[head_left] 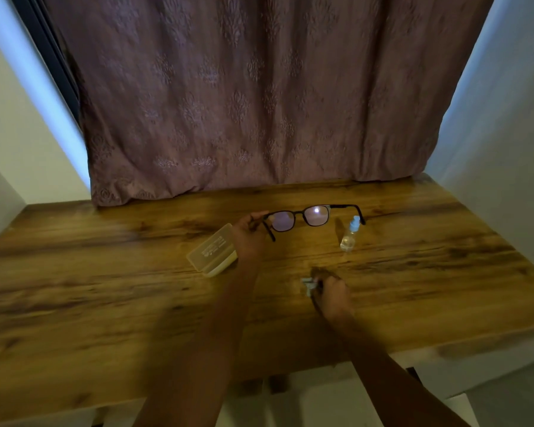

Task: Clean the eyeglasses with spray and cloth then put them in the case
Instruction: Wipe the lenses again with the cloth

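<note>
My left hand [249, 238] holds dark-framed eyeglasses [305, 217] by the left temple, lifted above the wooden table [105, 272], arms unfolded and lenses facing me. My right hand [332, 292] is closed on a small pale cloth [308, 286] near the table surface, in front of the glasses. A small clear spray bottle [349, 234] with a light blue top stands upright to the right of the glasses. A translucent yellowish case [213, 251] lies closed on the table just left of my left hand.
A mauve patterned curtain [244, 103] hangs down onto the table's far edge. White walls close in on both sides. The table's near edge runs below my forearms.
</note>
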